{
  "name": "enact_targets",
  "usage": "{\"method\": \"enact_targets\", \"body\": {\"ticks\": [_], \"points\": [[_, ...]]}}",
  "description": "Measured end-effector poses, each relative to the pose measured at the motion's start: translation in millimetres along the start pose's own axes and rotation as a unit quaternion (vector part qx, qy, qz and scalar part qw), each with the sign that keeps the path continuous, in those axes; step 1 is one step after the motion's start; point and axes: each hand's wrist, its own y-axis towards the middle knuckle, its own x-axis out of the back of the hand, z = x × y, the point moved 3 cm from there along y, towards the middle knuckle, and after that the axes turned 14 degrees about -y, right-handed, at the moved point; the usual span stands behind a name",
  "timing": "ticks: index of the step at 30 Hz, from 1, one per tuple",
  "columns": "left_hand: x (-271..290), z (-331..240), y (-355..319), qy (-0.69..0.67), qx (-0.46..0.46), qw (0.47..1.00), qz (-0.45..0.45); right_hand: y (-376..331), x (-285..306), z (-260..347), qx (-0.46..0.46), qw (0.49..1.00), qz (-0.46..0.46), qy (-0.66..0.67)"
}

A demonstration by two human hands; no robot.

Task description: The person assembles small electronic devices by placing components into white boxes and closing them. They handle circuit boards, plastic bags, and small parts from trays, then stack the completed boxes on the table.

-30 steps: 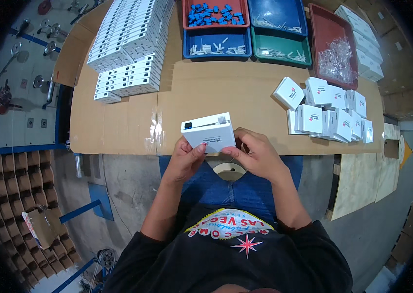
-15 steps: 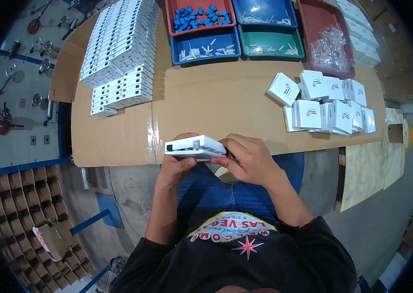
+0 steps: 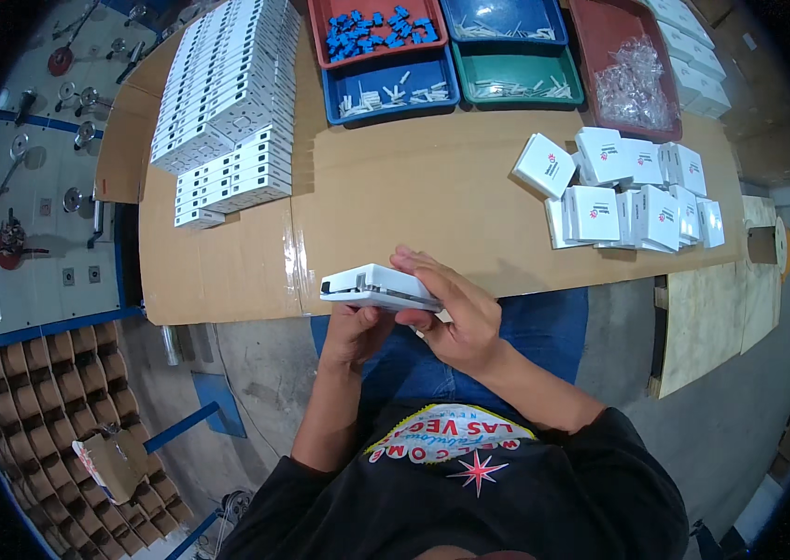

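A flat white plastic box (image 3: 376,282) with a thin seam along its edge is held just off the table's near edge, level with my lap. My left hand (image 3: 354,334) grips it from below at the left, most of its fingers hidden under the box. Over the right end lies my right hand (image 3: 458,313), its fingers stretched along the top and its thumb low at the near side. A dark square opening shows at the box's left end.
Tall stacks of white boxes (image 3: 227,84) stand at the far left of the cardboard-covered table (image 3: 395,196). Trays of blue parts (image 3: 376,37), white pins (image 3: 395,98) and clear plastic bags (image 3: 637,84) line the back. White square packages (image 3: 591,215) lie at right.
My right hand has shifted from pinching the box's right end to lying over it with straighter fingers. The box has turned slightly, and its gap looks narrower.
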Motion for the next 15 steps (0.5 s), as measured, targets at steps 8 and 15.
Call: {"method": "enact_targets", "body": {"ticks": [8, 15], "points": [[-9, 7, 0, -0.036, 0.008, 0.999, 0.021, 4, 13, 4, 0.045, 0.994, -0.021, -0.096], [-12, 16, 0, -0.150, 0.040, 0.988, -0.008, 8, 10, -3, 0.013, 1.000, 0.008, 0.010]]}}
